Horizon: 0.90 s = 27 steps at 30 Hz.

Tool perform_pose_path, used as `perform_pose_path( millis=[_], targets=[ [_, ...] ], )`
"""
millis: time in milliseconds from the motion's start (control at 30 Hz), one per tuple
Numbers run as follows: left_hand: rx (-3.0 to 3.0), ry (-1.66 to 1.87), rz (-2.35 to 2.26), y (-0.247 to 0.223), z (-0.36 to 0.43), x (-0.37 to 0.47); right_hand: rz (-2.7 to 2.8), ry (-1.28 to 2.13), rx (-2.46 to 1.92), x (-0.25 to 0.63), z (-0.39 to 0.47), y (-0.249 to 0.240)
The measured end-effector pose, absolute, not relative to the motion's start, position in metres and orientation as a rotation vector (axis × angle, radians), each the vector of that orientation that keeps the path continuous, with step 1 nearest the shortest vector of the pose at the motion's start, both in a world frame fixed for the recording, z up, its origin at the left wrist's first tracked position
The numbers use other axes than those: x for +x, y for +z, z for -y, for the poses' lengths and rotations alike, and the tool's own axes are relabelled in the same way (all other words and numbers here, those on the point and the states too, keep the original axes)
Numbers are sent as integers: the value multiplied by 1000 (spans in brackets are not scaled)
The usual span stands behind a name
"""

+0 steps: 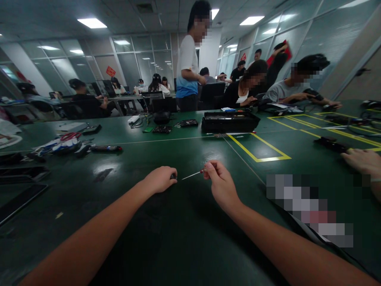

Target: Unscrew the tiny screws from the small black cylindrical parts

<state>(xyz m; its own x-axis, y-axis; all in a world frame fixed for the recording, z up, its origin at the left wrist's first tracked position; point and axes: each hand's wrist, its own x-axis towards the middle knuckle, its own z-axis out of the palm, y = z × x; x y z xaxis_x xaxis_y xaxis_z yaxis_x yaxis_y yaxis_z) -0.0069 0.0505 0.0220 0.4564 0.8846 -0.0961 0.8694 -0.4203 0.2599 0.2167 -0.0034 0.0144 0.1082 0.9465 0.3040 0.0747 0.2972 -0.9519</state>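
Note:
Over the middle of the green table [133, 234], my right hand [222, 182] is closed around the reddish handle of a screwdriver [192, 175]. Its thin metal shaft points left, toward my other hand. My left hand [159, 180] is curled over a small dark object [173, 176], of which only an edge shows between thumb and fingers; its kind cannot be made out. A short gap shows between the screwdriver's tip and the left fingers.
A black open box [230, 124] stands at the far side, near circuit boards [162, 129]. Cables and tools [62, 145] lie left, with a dark flat panel [20, 202]. Yellow tape [274, 159] marks the right. Another person's hand [363, 161] rests at far right; people sit beyond.

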Motion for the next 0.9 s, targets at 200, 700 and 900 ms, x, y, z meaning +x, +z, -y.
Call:
perform_pose_path(
  millis=[200, 700, 900],
  targets=[
    [2350, 302, -1515, 21, -46, -19, 1307, 881, -1062, 216, 5, 16],
    [771, 1212, -1277, 50, -2, -108, 1326, 909, -1047, 212, 4, 11],
    [572, 1412, -1485, 73, 46, -157, 1323, 937, -1046, 211, 3, 9]
  ],
)
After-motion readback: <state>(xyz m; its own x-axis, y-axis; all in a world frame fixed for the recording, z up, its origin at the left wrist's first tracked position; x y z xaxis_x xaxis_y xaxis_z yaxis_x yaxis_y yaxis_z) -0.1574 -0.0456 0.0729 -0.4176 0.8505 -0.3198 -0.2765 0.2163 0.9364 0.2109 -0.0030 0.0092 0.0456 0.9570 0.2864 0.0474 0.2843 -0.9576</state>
